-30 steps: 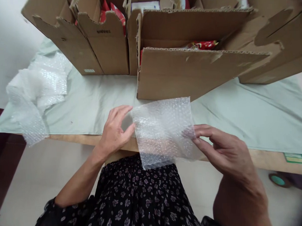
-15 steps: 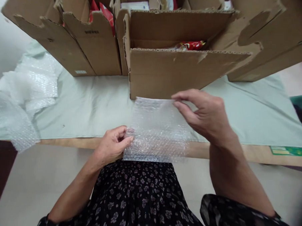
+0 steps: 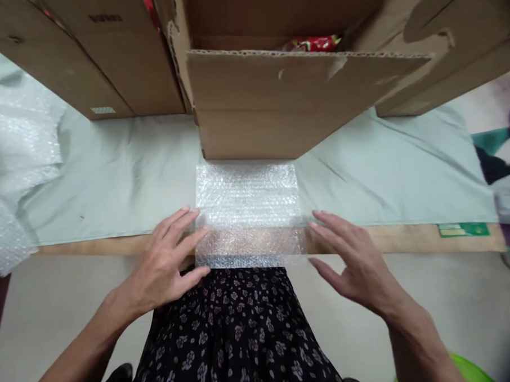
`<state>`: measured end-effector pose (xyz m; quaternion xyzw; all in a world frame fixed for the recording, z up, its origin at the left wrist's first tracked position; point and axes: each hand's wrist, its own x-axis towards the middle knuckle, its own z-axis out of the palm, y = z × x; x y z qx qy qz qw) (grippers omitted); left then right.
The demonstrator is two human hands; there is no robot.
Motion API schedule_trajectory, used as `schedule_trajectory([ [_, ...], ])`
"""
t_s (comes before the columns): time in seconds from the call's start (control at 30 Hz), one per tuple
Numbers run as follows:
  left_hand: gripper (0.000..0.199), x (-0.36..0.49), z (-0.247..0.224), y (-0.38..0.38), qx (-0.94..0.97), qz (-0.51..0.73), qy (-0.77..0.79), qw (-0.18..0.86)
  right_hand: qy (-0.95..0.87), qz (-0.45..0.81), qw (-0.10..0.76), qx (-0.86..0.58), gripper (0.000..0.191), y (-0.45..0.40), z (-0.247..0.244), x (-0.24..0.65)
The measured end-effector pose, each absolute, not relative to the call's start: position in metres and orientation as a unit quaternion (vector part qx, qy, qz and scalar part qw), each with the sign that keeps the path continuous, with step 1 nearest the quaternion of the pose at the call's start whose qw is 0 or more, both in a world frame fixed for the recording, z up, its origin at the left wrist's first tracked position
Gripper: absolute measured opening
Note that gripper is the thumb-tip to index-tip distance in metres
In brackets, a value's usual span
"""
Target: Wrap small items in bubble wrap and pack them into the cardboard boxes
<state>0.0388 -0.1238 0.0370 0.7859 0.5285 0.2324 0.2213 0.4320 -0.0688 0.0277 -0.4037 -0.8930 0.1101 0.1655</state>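
Note:
A clear sheet of bubble wrap (image 3: 247,197) lies flat on the pale green cloth in front of me, its near end reaching over the table's wooden edge. At its left side is my left hand (image 3: 167,259), fingers spread, with the fingertips at or just over the sheet's border. My right hand (image 3: 351,260) hovers just off the right side, fingers apart and holding nothing. Right behind the sheet stands an open cardboard box (image 3: 252,123) with a red shiny packet (image 3: 316,43) inside.
More bubble wrap (image 3: 20,139) is heaped at the left, partly hanging over the edge. Other cardboard boxes (image 3: 149,83) line the back. A green card (image 3: 463,230) lies on the wooden edge (image 3: 401,238) at right. Something bright green (image 3: 468,367) shows at the lower right.
Both hands have let go of the bubble wrap, which now lies flatter. My right hand has moved down and opened; my left fingers have spread. The view has tilted downward.

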Motion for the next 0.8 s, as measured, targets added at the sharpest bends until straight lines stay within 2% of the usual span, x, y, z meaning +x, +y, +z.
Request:
schedule_trajectory([
  [0.07, 0.080, 0.039, 0.028, -0.125, 0.836, 0.166, 0.479, 0.212, -0.895, 0.116, 0.125, -0.411, 0.070, -0.087, 0.022, 0.434],
  [0.13, 0.090, 0.040, 0.020, -0.124, 0.865, 0.119, 0.447, 0.196, -0.894, 0.114, 0.108, -0.419, 0.069, -0.095, 0.015, 0.429],
  [0.2, 0.092, 0.041, 0.016, -0.121, 0.882, 0.089, 0.428, 0.178, -0.895, 0.109, 0.125, -0.415, 0.062, -0.093, 0.009, 0.421],
  [0.27, 0.089, 0.041, 0.018, -0.117, 0.892, 0.070, 0.413, 0.168, -0.894, 0.100, 0.178, -0.399, 0.048, -0.085, 0.006, 0.415],
  [0.37, 0.082, 0.039, 0.023, -0.111, 0.899, 0.074, 0.399, 0.163, -0.884, 0.112, 0.259, -0.373, 0.028, -0.073, 0.010, 0.411],
  [0.47, 0.069, 0.038, 0.025, -0.106, 0.893, 0.132, 0.390, 0.179, -0.862, 0.212, 0.290, -0.358, 0.025, -0.070, 0.023, 0.411],
  [0.57, 0.042, 0.042, 0.025, -0.101, 0.859, 0.235, 0.388, 0.236, -0.807, 0.306, 0.291, -0.413, 0.019, -0.074, 0.033, 0.410],
  [0.7, 0.014, 0.055, 0.036, -0.092, 0.749, 0.288, 0.502, 0.322, -0.734, 0.297, 0.334, -0.511, 0.016, -0.075, 0.032, 0.403],
  [0.8, 0.021, 0.063, 0.046, -0.084, 0.664, 0.269, 0.590, 0.371, -0.698, 0.290, 0.349, -0.554, 0.014, -0.071, 0.027, 0.395],
])
